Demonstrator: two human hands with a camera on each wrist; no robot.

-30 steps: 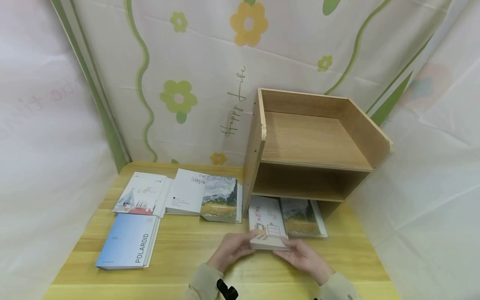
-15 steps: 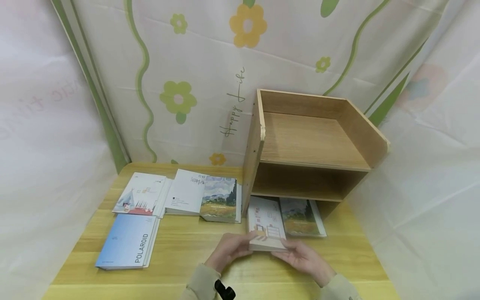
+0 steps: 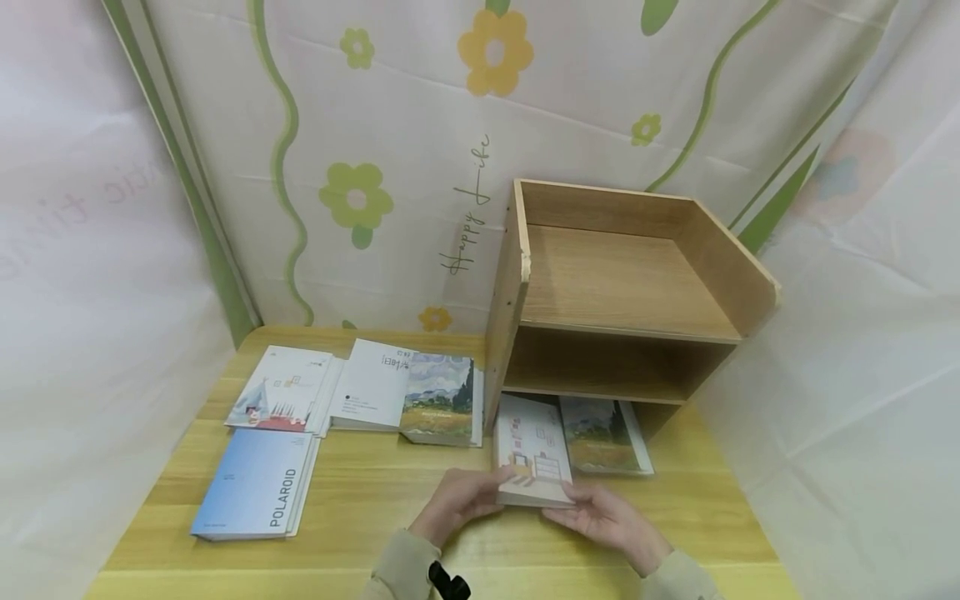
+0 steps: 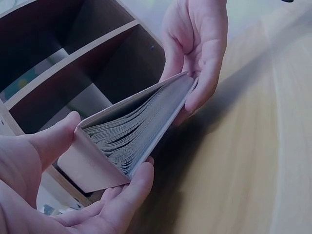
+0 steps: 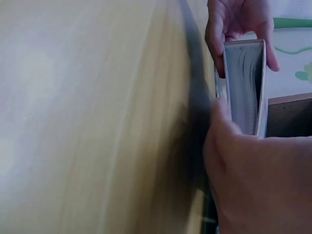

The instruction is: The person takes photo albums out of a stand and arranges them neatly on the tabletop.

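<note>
Both hands hold a white photo album [image 3: 534, 446] with a small furniture drawing on its cover, at the opening of the shelf's lowest compartment. My left hand [image 3: 463, 498] grips its left corner, thumb on top and fingers beneath, as the left wrist view shows. The right hand [image 3: 603, 517] pinches the opposite corner. The album's thick sleeved pages [image 4: 131, 122] fan slightly between the covers, facing me. Its far end reaches under the lower shelf board. Just right of it, a landscape-painting album [image 3: 600, 433] lies partly inside the same compartment.
The wooden shelf unit [image 3: 633, 333] stands at the back right of the table [image 3: 360, 517]. Left of it lie another landscape album [image 3: 441, 396], a plain white album [image 3: 371, 383], a tent-picture album [image 3: 281, 387] and a blue POLAROID album [image 3: 251, 482]. A flowered curtain [image 3: 412, 167] hangs behind.
The held album's near end has come slightly toward me. Both hands keep their grip, and the other albums stay where they were.
</note>
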